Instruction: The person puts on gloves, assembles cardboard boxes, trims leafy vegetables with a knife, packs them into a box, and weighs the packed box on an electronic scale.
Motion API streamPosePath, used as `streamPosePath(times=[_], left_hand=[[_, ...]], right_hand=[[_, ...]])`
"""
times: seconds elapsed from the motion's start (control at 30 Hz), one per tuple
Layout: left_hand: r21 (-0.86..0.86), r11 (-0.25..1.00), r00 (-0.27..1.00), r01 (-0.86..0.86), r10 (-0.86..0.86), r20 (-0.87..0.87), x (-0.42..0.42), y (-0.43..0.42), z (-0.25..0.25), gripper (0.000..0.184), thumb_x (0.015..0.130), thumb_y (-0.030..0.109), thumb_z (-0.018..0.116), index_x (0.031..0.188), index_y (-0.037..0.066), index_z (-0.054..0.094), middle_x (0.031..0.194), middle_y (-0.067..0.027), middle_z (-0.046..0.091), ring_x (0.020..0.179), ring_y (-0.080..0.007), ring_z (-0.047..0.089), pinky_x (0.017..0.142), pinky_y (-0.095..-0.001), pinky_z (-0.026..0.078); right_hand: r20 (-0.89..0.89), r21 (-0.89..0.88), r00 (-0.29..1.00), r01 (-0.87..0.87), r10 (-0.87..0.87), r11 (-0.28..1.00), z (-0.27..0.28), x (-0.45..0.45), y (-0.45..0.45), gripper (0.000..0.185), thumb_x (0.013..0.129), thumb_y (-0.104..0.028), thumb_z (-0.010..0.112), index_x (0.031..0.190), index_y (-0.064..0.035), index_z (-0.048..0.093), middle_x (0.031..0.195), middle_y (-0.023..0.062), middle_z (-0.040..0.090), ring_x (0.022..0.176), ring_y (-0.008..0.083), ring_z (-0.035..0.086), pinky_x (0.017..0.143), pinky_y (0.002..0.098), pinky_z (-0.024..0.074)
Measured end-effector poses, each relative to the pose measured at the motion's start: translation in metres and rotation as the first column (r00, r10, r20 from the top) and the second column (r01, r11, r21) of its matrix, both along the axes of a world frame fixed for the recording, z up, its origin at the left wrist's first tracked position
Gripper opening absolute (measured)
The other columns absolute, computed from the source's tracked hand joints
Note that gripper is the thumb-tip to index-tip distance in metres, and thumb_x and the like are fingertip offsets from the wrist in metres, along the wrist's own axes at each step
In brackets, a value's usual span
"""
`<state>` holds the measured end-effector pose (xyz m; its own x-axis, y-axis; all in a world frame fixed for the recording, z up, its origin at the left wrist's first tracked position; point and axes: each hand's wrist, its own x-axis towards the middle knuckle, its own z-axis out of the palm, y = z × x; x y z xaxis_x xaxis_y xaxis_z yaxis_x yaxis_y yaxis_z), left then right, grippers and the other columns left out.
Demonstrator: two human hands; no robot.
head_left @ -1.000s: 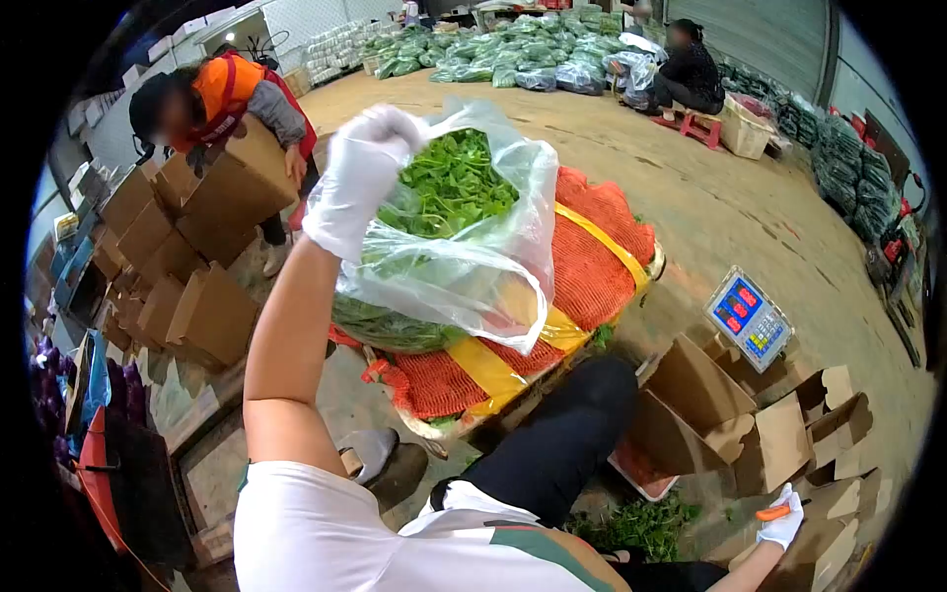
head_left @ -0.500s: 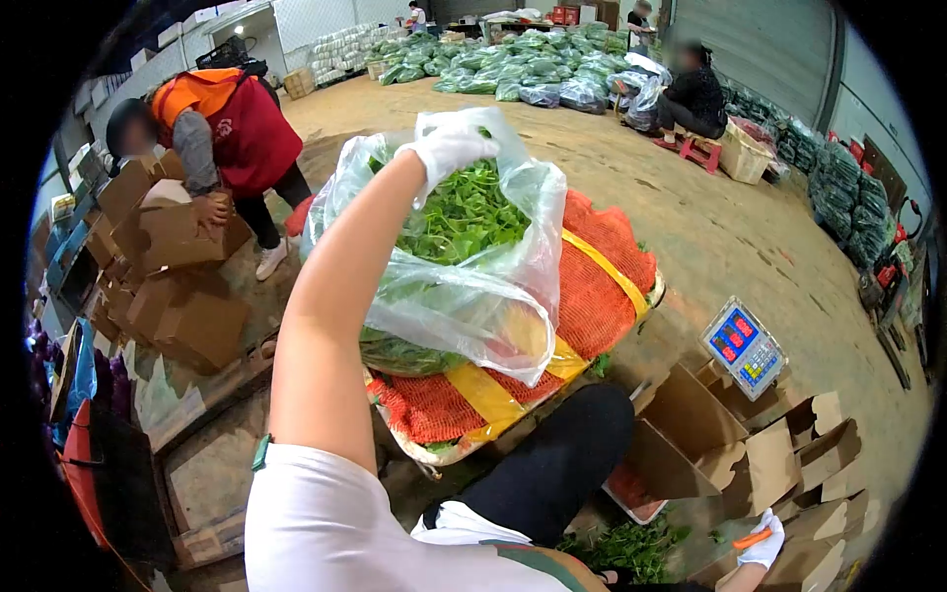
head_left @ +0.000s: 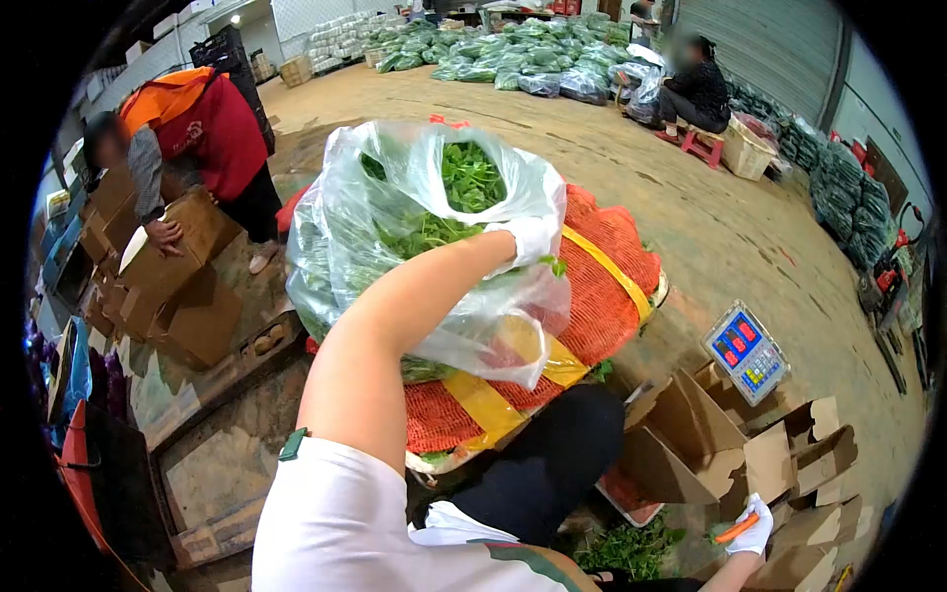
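My left hand [head_left: 528, 243], in a white glove, is at the right side of a clear plastic bag [head_left: 345, 247]. Its fingers are closed, mostly hidden, and a small leafy green sprig [head_left: 555, 265] pokes out beside them. Leafy greens [head_left: 472, 178] fill the bag and show through its open top. Under the bag lies an orange mesh sack [head_left: 604, 259] with yellow tape across it. At the lower right, my gloved right hand [head_left: 755, 530] is closed around a slim orange object [head_left: 735, 528], whose kind I cannot make out. Cardboard boxes stand near that hand.
A scale display [head_left: 747, 350] stands above open cardboard boxes [head_left: 691, 434] at my right. Loose greens [head_left: 631, 550] lie on the floor below. At the left, a person in a red vest [head_left: 212, 133] bends over boxes. Another person [head_left: 695, 94] sits near bagged vegetables at the back.
My left hand has moved from above the bag's opening down to its right side. The bag's top has slumped. My right hand has shifted slightly left and up, still holding the orange object.
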<state>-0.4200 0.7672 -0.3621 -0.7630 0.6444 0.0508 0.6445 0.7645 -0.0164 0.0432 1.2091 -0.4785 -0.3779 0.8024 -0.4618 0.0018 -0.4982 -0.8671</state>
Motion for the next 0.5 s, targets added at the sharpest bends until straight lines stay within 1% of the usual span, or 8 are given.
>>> streamPosePath(times=[0.1, 0.17, 0.23, 0.27, 0.33, 0.4, 0.43, 0.5], left_hand=[[-0.188, 0.922, 0.936, 0.337, -0.351, -0.042, 0.014, 0.005, 0.001, 0.026, 0.069, 0.028, 0.060, 0.071, 0.003, 0.065, 0.069, -0.0179, 0.060, 0.062, -0.0345, 0.056, 0.058, -0.0391, 0.045], [-0.062, 0.931, 0.932, 0.360, -0.355, 0.073, 0.049, -0.005, 0.016, 0.026, 0.067, 0.028, 0.061, 0.069, 0.002, 0.064, 0.066, -0.0174, 0.059, 0.060, -0.0330, 0.056, 0.057, -0.0395, 0.045], [-0.004, 0.773, 0.763, 0.635, -0.626, 0.160, 0.086, -0.018, 0.041, 0.021, 0.069, 0.024, 0.062, 0.072, 0.003, 0.062, 0.069, -0.0161, 0.059, 0.060, -0.0313, 0.055, 0.058, -0.0382, 0.045], [0.106, 0.851, 0.766, 0.515, -0.512, 0.389, 0.123, -0.024, 0.077, 0.017, 0.070, 0.019, 0.061, 0.074, 0.003, 0.061, 0.072, -0.0157, 0.060, 0.062, -0.0292, 0.055, 0.059, -0.0365, 0.044], [0.281, 0.825, 0.552, 0.491, -0.544, 0.632, 0.126, -0.035, 0.045, 0.016, 0.072, 0.014, 0.058, 0.084, 0.003, 0.060, 0.075, -0.0167, 0.059, 0.067, -0.0275, 0.056, 0.063, -0.0359, 0.044], [0.363, 0.644, 0.355, 0.673, -0.713, 0.605, 0.156, -0.037, 0.049, 0.022, 0.073, 0.009, 0.053, 0.092, 0.003, 0.060, 0.082, -0.0174, 0.059, 0.076, -0.0301, 0.057, 0.069, -0.0351, 0.045], [0.307, 0.671, 0.294, 0.675, -0.626, 0.722, 0.171, -0.037, 0.050, 0.023, 0.075, 0.009, 0.054, 0.095, 0.003, 0.060, 0.084, -0.0165, 0.061, 0.078, -0.0289, 0.057, 0.071, -0.0351, 0.044], [0.588, 0.534, 0.073, 0.607, -0.774, 0.629, 0.182, -0.045, 0.024, 0.025, 0.075, 0.018, 0.062, 0.092, 0.002, 0.054, 0.087, -0.0146, 0.056, 0.078, -0.0201, 0.053, 0.070, -0.0297, 0.044]], right_hand=[[0.005, 0.026, 0.993, -0.118, 0.118, 0.993, -0.005, 0.007, 0.008, 0.004, 0.081, -0.017, 0.054, 0.081, -0.0124, 0.054, 0.063, -0.0072, 0.051, 0.043, 0.0023, 0.039, 0.038, 0.0161, 0.0330], [0.008, 0.022, 0.999, -0.046, 0.046, 0.999, -0.003, 0.003, 0.006, 0.011, 0.084, -0.018, 0.053, 0.077, -0.0098, 0.056, 0.057, -0.0050, 0.050, 0.039, 0.0048, 0.037, 0.035, 0.0173, 0.0320], [-0.015, -0.009, 0.997, -0.078, 0.078, 0.997, -0.015, 0.007, 0.019, 0.010, 0.084, -0.017, 0.054, 0.085, -0.0080, 0.058, 0.062, -0.0034, 0.053, 0.039, 0.0050, 0.037, 0.035, 0.0177, 0.0322], [-0.013, 0.043, 0.998, -0.068, 0.068, 0.997, -0.017, 0.005, 0.019, 0.012, 0.084, -0.017, 0.054, 0.090, -0.0071, 0.058, 0.066, -0.0029, 0.055, 0.042, 0.0046, 0.039, 0.036, 0.0177, 0.0329], [0.014, 0.145, 0.995, -0.097, 0.097, 0.985, -0.012, 0.001, 0.014, 0.025, 0.081, -0.014, 0.056, 0.104, -0.0053, 0.056, 0.078, -0.0025, 0.056, 0.051, 0.0035, 0.043, 0.041, 0.0174, 0.0345], [0.009, 0.243, 0.995, -0.100, 0.101, 0.965, 0.024, -0.029, -0.029, 0.022, 0.079, -0.016, 0.057, 0.099, -0.0075, 0.057, 0.073, -0.0048, 0.052, 0.050, 0.0033, 0.041, 0.041, 0.0177, 0.0324], [0.004, 0.341, 0.995, -0.098, 0.103, 0.935, 0.047, -0.048, -0.056, 0.019, 0.078, -0.018, 0.058, 0.095, -0.0097, 0.058, 0.068, -0.0071, 0.048, 0.049, 0.0030, 0.038, 0.042, 0.0181, 0.0304], [0.021, 0.354, 0.968, -0.243, 0.252, 0.903, 0.068, -0.081, -0.089, 0.029, 0.076, -0.012, 0.059, 0.105, -0.0078, 0.055, 0.073, -0.0059, 0.050, 0.053, 0.0024, 0.042, 0.043, 0.0172, 0.0314]])
